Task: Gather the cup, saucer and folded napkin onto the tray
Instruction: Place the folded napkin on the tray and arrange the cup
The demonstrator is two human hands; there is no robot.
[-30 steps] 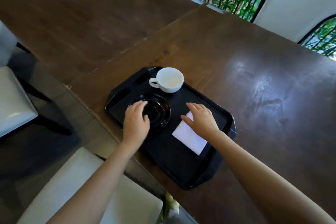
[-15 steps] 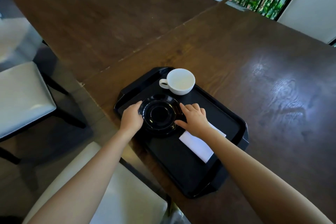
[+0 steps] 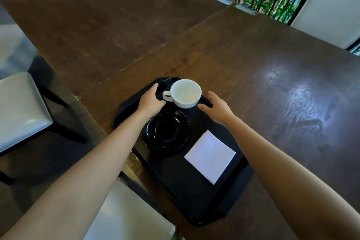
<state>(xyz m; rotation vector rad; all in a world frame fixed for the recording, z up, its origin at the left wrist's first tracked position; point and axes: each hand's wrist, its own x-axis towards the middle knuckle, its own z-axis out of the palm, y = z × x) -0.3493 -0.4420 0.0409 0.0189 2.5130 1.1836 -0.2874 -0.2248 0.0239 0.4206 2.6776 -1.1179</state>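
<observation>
A black tray [image 3: 181,187] lies on the dark wooden table near its front edge. At its far end stands a white cup [image 3: 186,93], handle to the left. The black saucer [image 3: 166,135] sits in the middle of the tray, and a folded white napkin [image 3: 210,156] lies flat to its right. My left hand [image 3: 150,101] is just left of the cup, by its handle, fingers apart. On the cup's right my right hand [image 3: 216,107] is spread, a small gap from the cup. Neither hand holds anything.
The wooden table [image 3: 272,76] stretches far back and right, with a seam running diagonally. White-cushioned chairs stand at the left [image 3: 17,111] and right below me [image 3: 126,218]. Windows with green plants line the back.
Both hands left the saucer and napkin and moved forward to either side of the cup. The saucer and napkin now lie uncovered on the tray.
</observation>
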